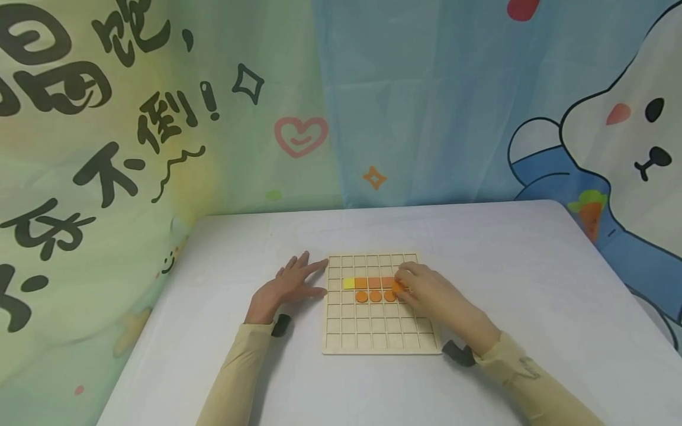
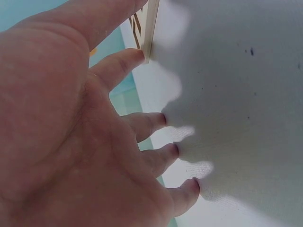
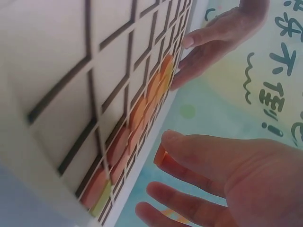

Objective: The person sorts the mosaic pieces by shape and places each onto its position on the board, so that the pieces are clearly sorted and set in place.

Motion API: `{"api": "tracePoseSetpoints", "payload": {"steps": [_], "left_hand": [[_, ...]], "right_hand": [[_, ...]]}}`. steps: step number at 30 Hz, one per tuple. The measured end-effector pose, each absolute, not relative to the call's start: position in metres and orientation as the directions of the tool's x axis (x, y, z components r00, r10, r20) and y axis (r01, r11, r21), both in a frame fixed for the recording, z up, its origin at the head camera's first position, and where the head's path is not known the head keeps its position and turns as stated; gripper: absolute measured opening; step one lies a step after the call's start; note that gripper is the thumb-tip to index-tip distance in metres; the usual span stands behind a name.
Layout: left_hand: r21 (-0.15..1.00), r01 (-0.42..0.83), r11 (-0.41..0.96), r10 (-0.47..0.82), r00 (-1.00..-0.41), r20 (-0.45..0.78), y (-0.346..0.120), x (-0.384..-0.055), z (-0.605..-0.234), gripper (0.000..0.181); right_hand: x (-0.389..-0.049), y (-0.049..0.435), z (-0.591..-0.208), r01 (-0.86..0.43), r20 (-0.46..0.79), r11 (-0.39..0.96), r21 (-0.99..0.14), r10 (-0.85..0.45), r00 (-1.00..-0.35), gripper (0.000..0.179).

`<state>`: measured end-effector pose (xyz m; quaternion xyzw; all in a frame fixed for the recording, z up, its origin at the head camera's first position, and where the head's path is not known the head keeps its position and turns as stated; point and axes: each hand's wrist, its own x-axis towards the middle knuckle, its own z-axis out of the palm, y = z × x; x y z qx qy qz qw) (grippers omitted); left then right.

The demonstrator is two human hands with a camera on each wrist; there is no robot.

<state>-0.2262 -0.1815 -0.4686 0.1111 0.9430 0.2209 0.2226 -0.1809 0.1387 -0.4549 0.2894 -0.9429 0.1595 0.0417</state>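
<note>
A pale wooden grid board lies on the white table. One row of it carries a yellow square tile followed by several orange square tiles. In the row just below sit orange round discs. My right hand is over the board's right half, pinching a small orange piece between thumb and index finger; its full outline is partly covered. At the board's left edge my left hand rests with fingers spread, thumb and index fingertip at the edge and the other fingertips on the tablecloth.
Behind the table hangs a printed curtain with dark lettering, a heart and a white cartoon animal. Dark straps show at both wrists. White tablecloth extends around the board.
</note>
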Motion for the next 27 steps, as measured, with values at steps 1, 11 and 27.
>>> {"api": "tracePoseSetpoints", "payload": {"steps": [1,11,27], "left_hand": [[0.466,0.110,0.878,0.307,-0.876,-0.371,-0.182,-0.226,-0.469,0.076],[0.456,0.119,0.882,0.307,-0.878,-0.366,-0.182,-0.227,-0.470,0.076],[0.450,0.116,0.885,0.303,-0.878,-0.371,-0.182,-0.228,-0.472,0.075]], "right_hand": [[-0.181,0.137,-0.455,-0.562,0.171,0.780,-0.276,-0.536,-0.827,0.017],[-0.183,0.115,-0.451,-0.578,0.153,0.766,-0.281,-0.559,-0.815,0.017],[-0.182,0.080,-0.457,-0.580,0.085,0.765,-0.279,-0.582,-0.809,0.022]]}}
